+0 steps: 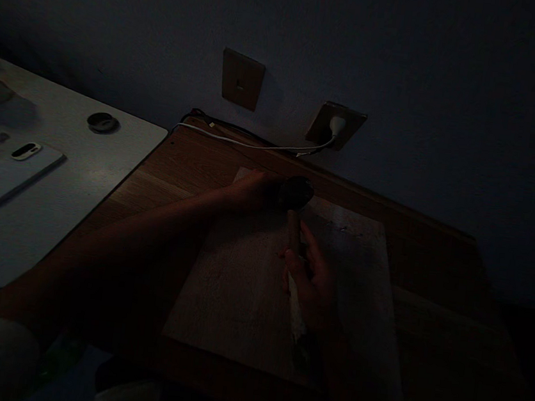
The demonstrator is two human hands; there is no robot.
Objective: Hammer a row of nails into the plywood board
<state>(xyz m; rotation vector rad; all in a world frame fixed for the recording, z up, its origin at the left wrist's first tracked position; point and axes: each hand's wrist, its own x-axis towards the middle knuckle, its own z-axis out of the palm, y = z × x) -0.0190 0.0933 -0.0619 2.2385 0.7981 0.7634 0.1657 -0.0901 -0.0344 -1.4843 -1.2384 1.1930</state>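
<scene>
Head view, light's low, but you can follow it: your right hand (313, 283) is closed around the wooden handle of a dark round-headed mallet (296, 193), fingers curled over the shaft, with the head standing out past your grip toward the wall. Below your fist, a white-streaked stretch runs down toward your wrist. Your left hand (259, 190) reaches in on a long bare forearm from the lower left and sits right beside the mallet head, but it's too dark to say how far open it is or whether it has hold of anything.

Under both hands lies a pale square wooden board (237, 293), and the mallet is over its far half. That board rests on a brown wood-grain counter (153, 187). Along the wall, a white cable (254, 145) runs back to a white plug (337, 126) in a square tan socket plate (324, 124), and a second tan wall plate (241, 79) sits just to the left. Over on your left, a white tabletop (107, 169) carries a dark round disc (102, 122) and a white smartphone (8, 187) lying face down.
</scene>
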